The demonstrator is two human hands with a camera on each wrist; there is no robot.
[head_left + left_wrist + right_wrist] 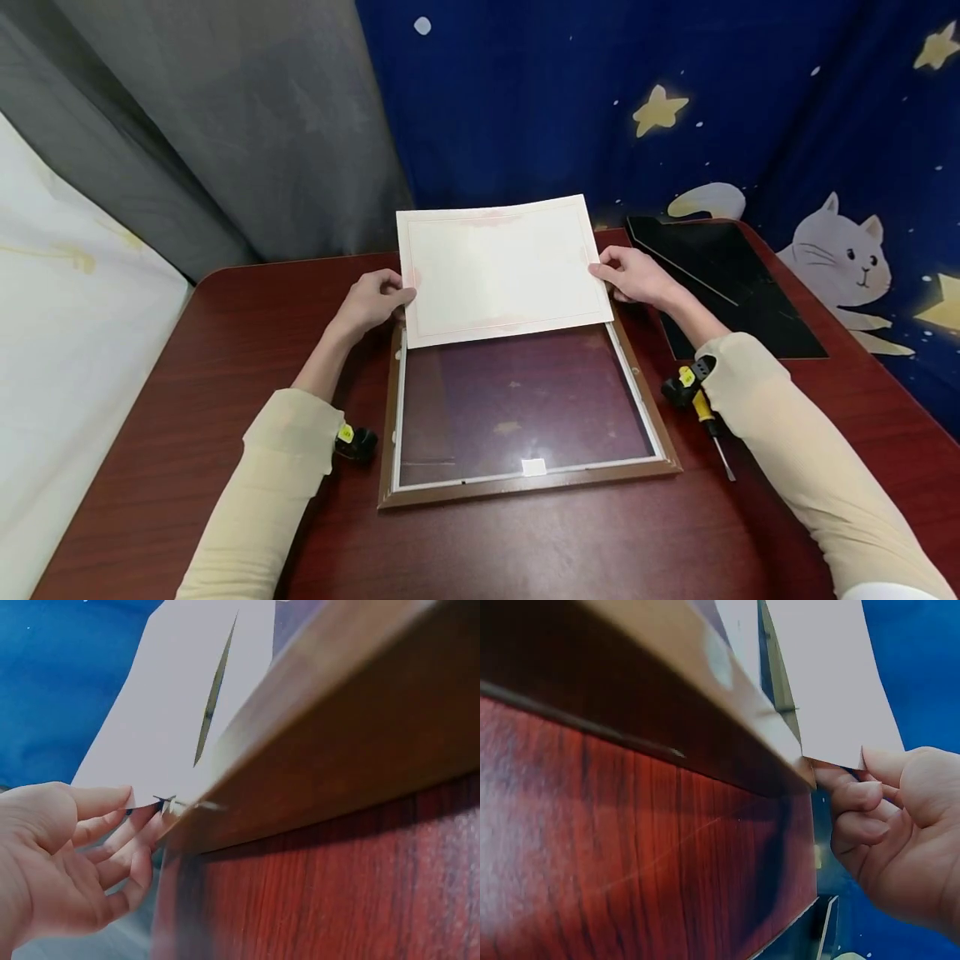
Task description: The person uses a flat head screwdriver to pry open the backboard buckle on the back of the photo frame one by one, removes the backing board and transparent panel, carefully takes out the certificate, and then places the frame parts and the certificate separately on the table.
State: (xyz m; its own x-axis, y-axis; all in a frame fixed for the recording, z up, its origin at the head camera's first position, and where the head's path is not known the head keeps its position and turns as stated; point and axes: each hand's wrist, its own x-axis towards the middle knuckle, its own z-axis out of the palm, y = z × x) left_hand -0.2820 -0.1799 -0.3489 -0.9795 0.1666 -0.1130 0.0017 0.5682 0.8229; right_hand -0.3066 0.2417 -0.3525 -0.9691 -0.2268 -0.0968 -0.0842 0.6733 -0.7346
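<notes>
A cream sheet of paper [498, 271] with a faint pinkish border is held up between both hands, tilted over the far part of a picture frame [525, 479]. My left hand [371, 302] pinches its left edge, thumb on the near face. On the opposite edge, my right hand [633, 273] pinches the sheet the same way. Both wrist views show the paper [142, 697] close over the wooden frame border [697, 682], with fingertips right at the frame's far corners. The frame lies on the table with glass [525, 400] inside a white inner edge; the sheet hides its far side.
A black backing board [757, 308] lies at the back right of the red-brown table [247, 350]. Beside the frame, a yellow-and-black screwdriver [712, 429] rests partly under my right forearm. Grey and blue curtains [510, 100] hang behind the table.
</notes>
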